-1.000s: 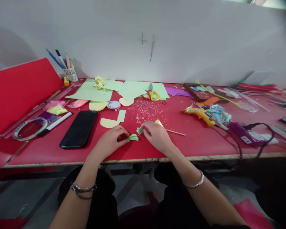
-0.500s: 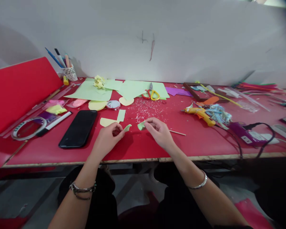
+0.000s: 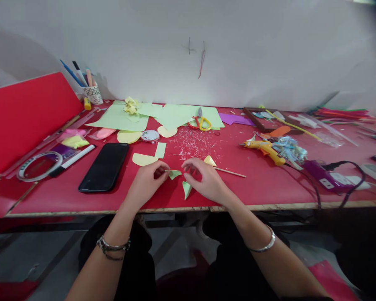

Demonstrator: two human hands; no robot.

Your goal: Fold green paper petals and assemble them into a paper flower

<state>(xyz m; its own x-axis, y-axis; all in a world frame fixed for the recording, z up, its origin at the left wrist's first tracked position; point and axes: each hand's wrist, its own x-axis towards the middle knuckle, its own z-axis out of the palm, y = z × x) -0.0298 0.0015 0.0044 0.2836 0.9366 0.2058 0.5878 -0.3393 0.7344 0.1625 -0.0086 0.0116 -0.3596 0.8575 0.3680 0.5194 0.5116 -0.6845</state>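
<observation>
A small leaf-shaped piece of green paper [image 3: 175, 174] is pinched at its end by the fingertips of my left hand [image 3: 147, 179]. Facing it, my right hand [image 3: 205, 177] has its fingers curved and apart, with nothing visible between them. Just below its thumb, over the red tabletop, is a second green paper leaf [image 3: 186, 190]. A thin stick [image 3: 230, 172] and a yellow paper piece [image 3: 210, 160] lie behind the right hand. Pale yellow paper [image 3: 144, 159] and a green strip [image 3: 160, 150] rest beyond the left hand.
A black phone [image 3: 104, 168] and a tape roll [image 3: 39, 166] lie at left. Red-and-yellow scissors [image 3: 203, 123] sit on green sheets [image 3: 178, 115] at the back. To the right are a yellow glue gun [image 3: 265, 150] and a purple power strip [image 3: 323, 177] with cables.
My right hand has let go of its green leaf, which now shows below the thumb. The left hand has shifted slightly right with its leaf. The yellow piece by the stick has come into view.
</observation>
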